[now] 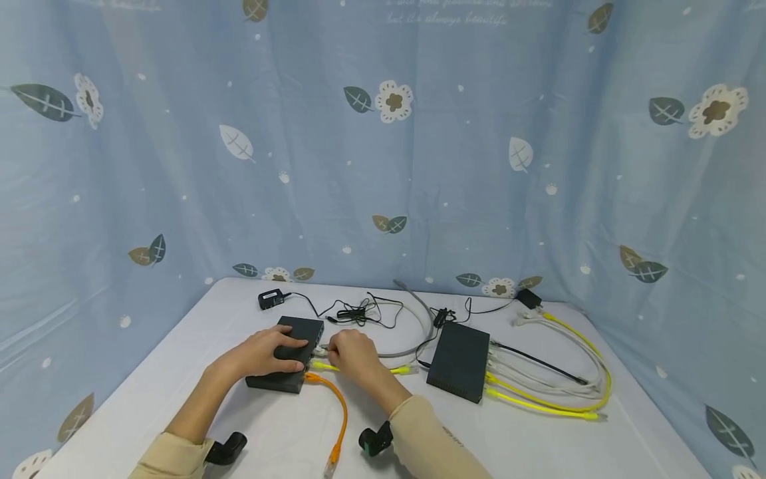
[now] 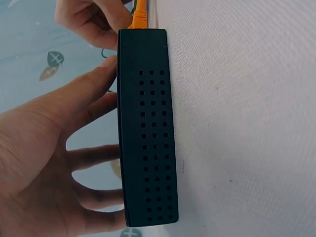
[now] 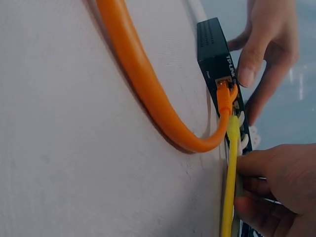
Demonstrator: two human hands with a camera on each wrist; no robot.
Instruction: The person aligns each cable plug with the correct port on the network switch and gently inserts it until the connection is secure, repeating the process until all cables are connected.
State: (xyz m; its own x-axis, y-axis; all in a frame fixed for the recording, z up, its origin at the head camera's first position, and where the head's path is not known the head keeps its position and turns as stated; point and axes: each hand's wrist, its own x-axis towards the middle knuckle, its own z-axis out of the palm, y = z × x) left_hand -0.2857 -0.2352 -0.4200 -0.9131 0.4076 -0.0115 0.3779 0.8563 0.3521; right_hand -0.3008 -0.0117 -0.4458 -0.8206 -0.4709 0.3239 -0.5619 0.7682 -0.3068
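Note:
A black TP-LINK network switch (image 1: 302, 329) lies on the table at the left. My left hand (image 1: 263, 356) rests on its top with fingers spread; the left wrist view shows the vented side (image 2: 153, 133) and the fingers straight across the top. At the port side, my right hand (image 1: 353, 349) has curled fingers and pinches a grey network cable (image 3: 239, 190) close to its plug; the fingertips are partly hidden. An orange cable (image 3: 163, 113) is plugged into the nearest port, its other end lying loose towards me. Beside it a short yellow cable (image 3: 230, 182) is plugged in.
To the right stands a second black switch (image 1: 459, 359) with white, black and yellow cables (image 1: 538, 408) attached. Behind lie a black power adapter (image 1: 271, 299), a bundled black cord (image 1: 356, 313) and another adapter (image 1: 529, 298). A blue patterned curtain (image 1: 455, 166) hangs behind the table.

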